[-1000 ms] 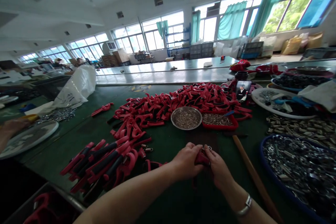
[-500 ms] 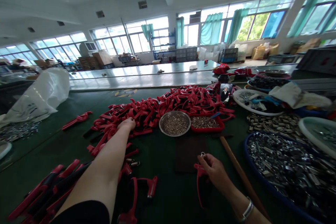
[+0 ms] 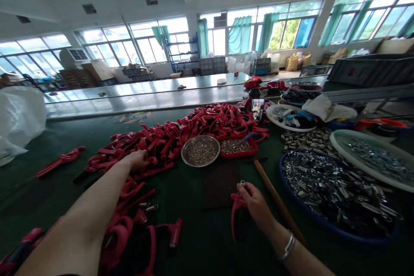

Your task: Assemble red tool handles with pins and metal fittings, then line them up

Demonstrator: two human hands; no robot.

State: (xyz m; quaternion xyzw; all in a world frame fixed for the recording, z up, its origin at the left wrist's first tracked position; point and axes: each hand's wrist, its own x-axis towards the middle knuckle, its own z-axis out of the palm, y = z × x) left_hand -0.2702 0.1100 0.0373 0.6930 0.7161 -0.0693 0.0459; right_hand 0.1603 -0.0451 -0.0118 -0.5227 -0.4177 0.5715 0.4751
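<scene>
My left hand point(image 3: 138, 160) reaches to the near side of a heap of red plastic handles point(image 3: 200, 123), its fingers closed around a red part there. My right hand point(image 3: 254, 200) pinches a small metal spring point(image 3: 242, 183), whose ring end shows above the fingertips. Just below those fingers hangs a red plastic handle point(image 3: 234, 220) with a dark inner side; whether it is joined to the spring I cannot tell. A dark flat pad point(image 3: 220, 187) lies left of my right hand. Several handles with springs point(image 3: 150, 208) lie beside my left forearm.
A steel bowl point(image 3: 184, 154) of tiny metal parts stands beside a red tray point(image 3: 255, 148) of pins. A wooden-handled hammer point(image 3: 274, 198) lies right of the pad. Farther right are a blue tray point(image 3: 280, 177) of springs and a pale tray point(image 3: 334, 138). A phone point(image 3: 258, 110) stands behind.
The view has turned right, so everything shifts left in the picture. My left hand has drawn slightly back toward me at the heap. The right hand keeps its pinch.
</scene>
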